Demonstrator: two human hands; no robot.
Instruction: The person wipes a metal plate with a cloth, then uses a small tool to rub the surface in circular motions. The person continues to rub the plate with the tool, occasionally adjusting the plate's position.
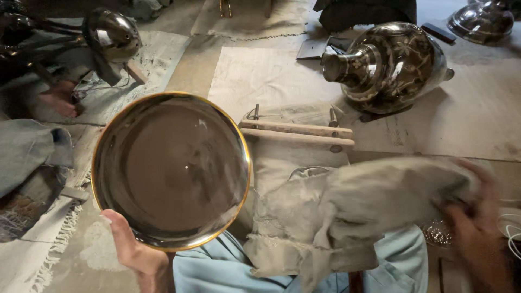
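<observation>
My left hand (133, 249) grips the lower rim of a round polished metal plate (171, 168) with a gold-coloured edge, holding it up face-on over my lap. My right hand (477, 228), blurred by motion at the lower right, is closed on a grey cloth (369, 206) that spreads across my lap in light blue trousers. The cloth lies to the right of the plate and does not touch it.
A wooden clamp frame with bolts (296, 133) lies on the floor ahead. A large engraved metal vase (388, 65) lies on its side at upper right. Another shiny vessel (111, 35) and a person's bare foot (59, 100) are at upper left. Cloth mats cover the floor.
</observation>
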